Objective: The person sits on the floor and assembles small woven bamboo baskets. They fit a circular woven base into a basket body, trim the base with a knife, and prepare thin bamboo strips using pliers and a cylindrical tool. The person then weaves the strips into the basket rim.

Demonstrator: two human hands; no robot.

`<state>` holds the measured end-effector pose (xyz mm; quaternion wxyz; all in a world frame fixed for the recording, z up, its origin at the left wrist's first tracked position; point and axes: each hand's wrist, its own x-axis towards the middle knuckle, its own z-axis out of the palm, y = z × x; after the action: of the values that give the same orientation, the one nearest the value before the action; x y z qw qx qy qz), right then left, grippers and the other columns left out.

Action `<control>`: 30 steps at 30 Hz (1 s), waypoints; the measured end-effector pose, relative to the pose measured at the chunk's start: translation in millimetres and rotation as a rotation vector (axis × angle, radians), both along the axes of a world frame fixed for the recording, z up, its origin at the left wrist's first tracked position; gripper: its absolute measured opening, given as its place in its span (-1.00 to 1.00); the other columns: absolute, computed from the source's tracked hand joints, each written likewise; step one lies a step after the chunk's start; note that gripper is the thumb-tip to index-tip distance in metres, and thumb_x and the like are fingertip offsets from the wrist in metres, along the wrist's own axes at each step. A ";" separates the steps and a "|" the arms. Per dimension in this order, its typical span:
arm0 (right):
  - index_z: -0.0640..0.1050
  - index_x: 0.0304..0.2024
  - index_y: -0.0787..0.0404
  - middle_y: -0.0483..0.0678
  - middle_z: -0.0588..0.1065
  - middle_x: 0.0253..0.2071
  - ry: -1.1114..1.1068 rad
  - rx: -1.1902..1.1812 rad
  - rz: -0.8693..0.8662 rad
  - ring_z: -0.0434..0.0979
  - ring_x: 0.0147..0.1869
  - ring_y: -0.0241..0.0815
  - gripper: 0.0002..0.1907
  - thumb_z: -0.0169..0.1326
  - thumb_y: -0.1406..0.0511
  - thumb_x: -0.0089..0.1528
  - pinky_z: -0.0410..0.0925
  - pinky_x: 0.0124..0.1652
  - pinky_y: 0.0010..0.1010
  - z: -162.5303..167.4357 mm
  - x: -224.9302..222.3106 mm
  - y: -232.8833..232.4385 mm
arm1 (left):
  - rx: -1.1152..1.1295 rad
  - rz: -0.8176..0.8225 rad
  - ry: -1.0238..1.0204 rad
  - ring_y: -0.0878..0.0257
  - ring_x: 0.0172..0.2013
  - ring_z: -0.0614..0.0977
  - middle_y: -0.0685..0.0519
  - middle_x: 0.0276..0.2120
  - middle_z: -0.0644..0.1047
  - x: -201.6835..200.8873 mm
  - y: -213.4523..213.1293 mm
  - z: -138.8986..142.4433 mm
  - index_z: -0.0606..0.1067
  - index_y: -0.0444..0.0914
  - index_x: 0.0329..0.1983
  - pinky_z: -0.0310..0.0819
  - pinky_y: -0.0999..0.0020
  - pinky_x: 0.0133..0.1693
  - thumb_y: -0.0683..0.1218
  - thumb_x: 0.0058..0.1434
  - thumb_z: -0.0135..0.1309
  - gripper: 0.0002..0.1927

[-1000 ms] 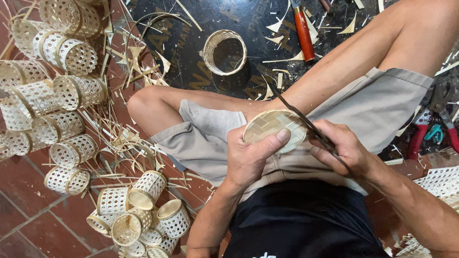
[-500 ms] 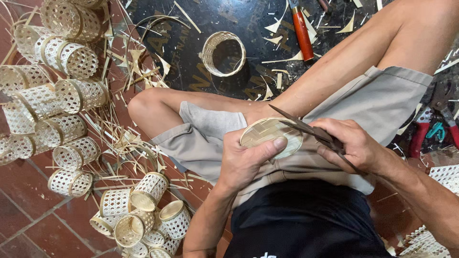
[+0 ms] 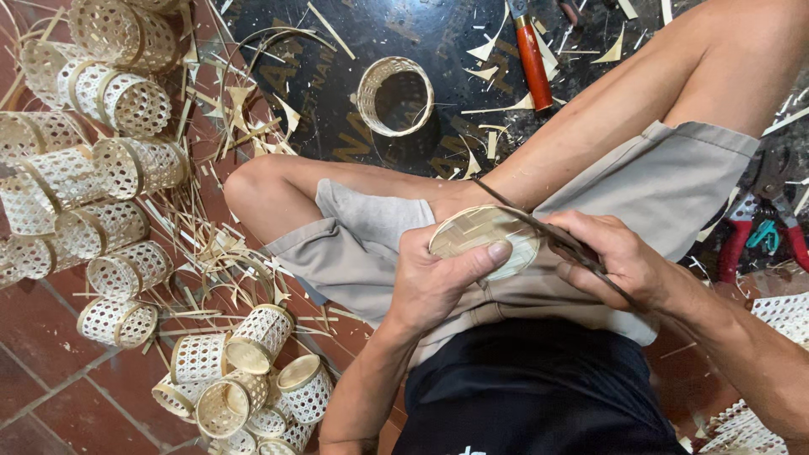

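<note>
Red tile floor littered with small pale woven bamboo baskets frames centre-frame a thin, light, brittle round woven bamboo disc, edge-pinched by the left hand while the right hand grips dark long-bladed scissors.

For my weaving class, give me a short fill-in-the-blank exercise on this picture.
1. The left hand holds a round woven ____.
2. The right hand works a pair of ____ along its edge.
3. The open woven ring lies on a ____ board.
Missing: disc; scissors; black.
</note>
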<state>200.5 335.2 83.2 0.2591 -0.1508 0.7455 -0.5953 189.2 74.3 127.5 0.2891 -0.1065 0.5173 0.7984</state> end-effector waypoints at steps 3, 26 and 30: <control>0.46 0.09 0.31 -0.14 0.38 -0.49 -0.018 0.009 0.004 0.34 -0.48 -0.33 -0.57 0.09 0.41 0.15 0.29 -0.43 -0.45 -6.0 6.7 0.8 | 0.019 0.010 -0.010 0.41 -0.32 0.58 0.08 -0.29 0.63 0.4 0.4 -2.0 0.64 -0.41 -0.08 0.48 0.50 -0.28 -0.20 0.30 0.27 -0.81; 0.51 0.10 0.28 -0.14 0.42 -0.47 0.020 0.044 0.008 0.40 -0.43 -0.36 -0.57 0.07 0.47 0.14 0.33 -0.38 -0.50 -0.7 -13.0 10.2 | 0.074 0.040 -0.116 0.30 -0.29 0.68 -0.02 -0.26 0.66 -3.8 -5.4 -6.2 0.60 -0.46 -0.08 0.62 0.43 -0.23 -0.24 0.21 0.24 -0.76; 0.49 0.16 0.29 -0.16 0.41 -0.34 -0.279 -0.107 -0.180 0.36 -0.29 -0.38 -0.52 0.04 0.47 0.15 0.29 -0.27 -0.54 -6.6 -2.8 -6.1 | 0.229 0.326 -0.152 0.14 -0.26 0.69 -0.15 -0.20 0.64 -6.2 5.7 -12.9 0.54 -0.52 -0.01 0.60 0.27 -0.21 -0.26 0.22 0.23 -0.69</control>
<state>197.7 329.0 76.6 0.2973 -0.0131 0.6802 -0.6699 183.1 80.1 114.6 0.2046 -0.2153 0.3760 0.8777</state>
